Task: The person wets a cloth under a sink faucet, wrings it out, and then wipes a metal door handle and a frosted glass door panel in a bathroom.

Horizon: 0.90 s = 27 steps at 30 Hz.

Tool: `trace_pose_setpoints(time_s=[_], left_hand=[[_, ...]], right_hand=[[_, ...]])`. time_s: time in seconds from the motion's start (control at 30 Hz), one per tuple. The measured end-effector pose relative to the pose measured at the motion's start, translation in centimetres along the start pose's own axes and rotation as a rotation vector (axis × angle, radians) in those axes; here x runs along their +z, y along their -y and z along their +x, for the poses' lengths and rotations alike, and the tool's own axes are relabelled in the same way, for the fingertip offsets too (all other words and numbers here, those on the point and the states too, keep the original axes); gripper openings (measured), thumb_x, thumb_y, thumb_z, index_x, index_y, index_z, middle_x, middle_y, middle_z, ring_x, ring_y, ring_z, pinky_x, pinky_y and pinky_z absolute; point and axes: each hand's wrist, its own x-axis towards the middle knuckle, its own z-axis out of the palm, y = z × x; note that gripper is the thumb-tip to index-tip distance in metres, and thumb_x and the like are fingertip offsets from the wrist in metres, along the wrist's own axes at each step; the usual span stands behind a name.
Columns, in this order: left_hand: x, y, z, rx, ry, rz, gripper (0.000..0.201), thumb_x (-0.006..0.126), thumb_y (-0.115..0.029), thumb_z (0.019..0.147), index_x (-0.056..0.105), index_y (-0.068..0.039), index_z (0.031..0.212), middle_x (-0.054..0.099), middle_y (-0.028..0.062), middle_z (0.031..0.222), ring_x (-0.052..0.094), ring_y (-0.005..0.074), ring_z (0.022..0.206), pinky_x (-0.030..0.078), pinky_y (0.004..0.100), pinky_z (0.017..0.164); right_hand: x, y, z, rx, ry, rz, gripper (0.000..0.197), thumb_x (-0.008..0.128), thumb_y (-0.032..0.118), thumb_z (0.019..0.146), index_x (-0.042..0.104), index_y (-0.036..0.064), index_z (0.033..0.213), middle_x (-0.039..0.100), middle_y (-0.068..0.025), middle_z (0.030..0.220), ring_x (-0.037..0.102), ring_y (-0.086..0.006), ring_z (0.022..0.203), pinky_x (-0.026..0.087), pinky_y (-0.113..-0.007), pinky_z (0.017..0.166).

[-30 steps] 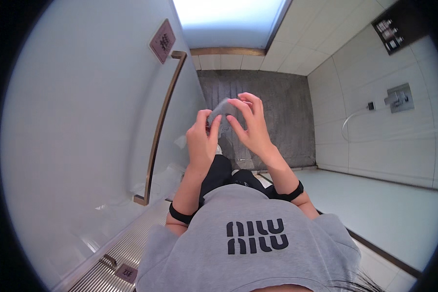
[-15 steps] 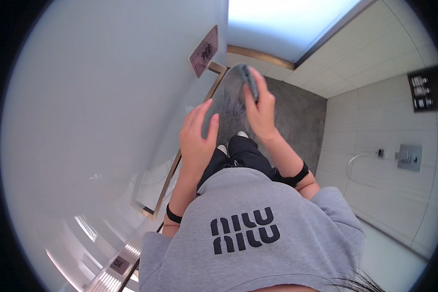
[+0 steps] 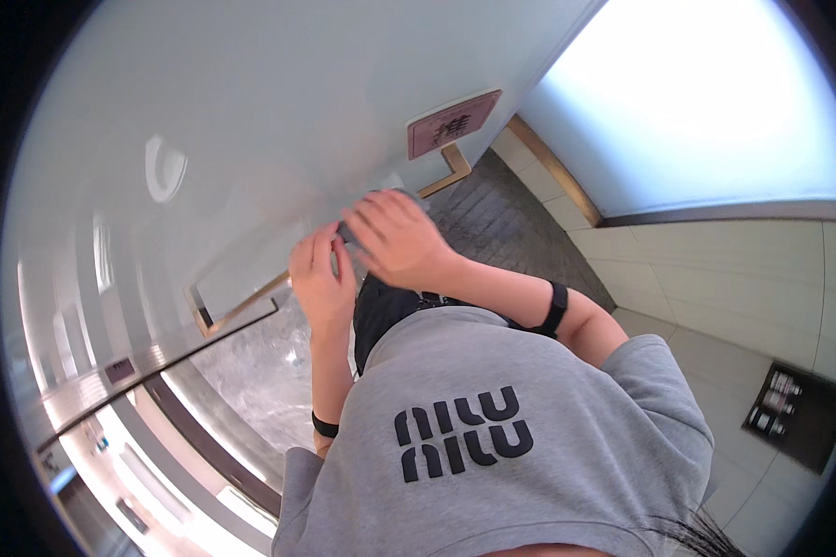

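My right hand (image 3: 399, 241) is bent over a dark grey, oblong pad (image 3: 347, 232) in front of my waist, beside the glossy pale door panel (image 3: 279, 139). Most of the pad is hidden under its fingers, and its material is too blurred to make out. My left hand (image 3: 322, 283) meets the pad's near end, with the fingertips and thumb closed about it. The two hands almost touch. Dark bands sit on both of my arms.
The panel carries a pinkish sign (image 3: 453, 123) and brass-coloured handles (image 3: 455, 172). Beyond it lies dark grey flooring (image 3: 520, 218). A bright frosted window (image 3: 706, 121) is at the far right. Bottles stand in a dark wall niche (image 3: 799, 418) at the right.
My view has turned leftward. My right hand has brought the pad left and nearer, and my left hand, spread and apart before, has closed on the pad's end.
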Motion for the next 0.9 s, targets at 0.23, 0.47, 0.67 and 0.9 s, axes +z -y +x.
trace_pose_setpoints(time_s=[0.23, 0.47, 0.67, 0.9], left_hand=[[-3.5, 1.6, -2.3, -0.239, -0.324, 0.166, 0.019, 0.054, 0.001, 0.084, 0.061, -0.004, 0.101, 0.062, 0.0115, 0.095, 0.057, 0.0289, 0.088, 0.044, 0.038, 0.077], [-8.7, 7.6, -4.9, -0.371, -0.5, 0.322, 0.017, 0.055, -0.006, 0.087, 0.063, -0.004, 0.101, 0.063, 0.0113, 0.096, 0.059, 0.029, 0.09, 0.046, 0.037, 0.076], [-10.9, 10.2, -6.6, -0.498, -0.55, 0.323, 0.019, 0.056, -0.01, 0.087, 0.063, -0.002, 0.103, 0.063, 0.012, 0.099, 0.06, 0.028, 0.091, 0.047, 0.0355, 0.077], [-10.6, 12.9, -7.7, -0.563, -0.592, 0.083, 0.02, 0.054, -0.009, 0.088, 0.062, 0.0, 0.104, 0.062, 0.0127, 0.101, 0.061, 0.0242, 0.09, 0.047, 0.0333, 0.08]], right_hand=[[0.8, -2.3, -0.5, -0.14, 0.13, -0.049, 0.038, 0.057, 0.018, 0.079, 0.055, 0.0073, 0.115, 0.059, -0.0083, 0.105, 0.056, -0.0259, 0.098, 0.043, -0.04, 0.087], [-1.9, -5.2, -1.4, -0.04, 0.13, -0.142, 0.035, 0.062, 0.017, 0.079, 0.054, 0.0098, 0.113, 0.055, -0.0054, 0.103, 0.051, -0.0259, 0.098, 0.039, -0.04, 0.087], [3.5, 1.8, 1.2, -0.173, 0.173, -0.104, 0.032, 0.058, 0.016, 0.079, 0.055, 0.0064, 0.109, 0.056, -0.0065, 0.099, 0.051, -0.0239, 0.095, 0.039, -0.039, 0.084], [11.1, 10.6, 4.5, -0.315, 0.13, -0.031, 0.031, 0.056, 0.018, 0.081, 0.056, 0.0059, 0.11, 0.056, -0.0051, 0.095, 0.053, -0.0213, 0.091, 0.041, -0.035, 0.081]])
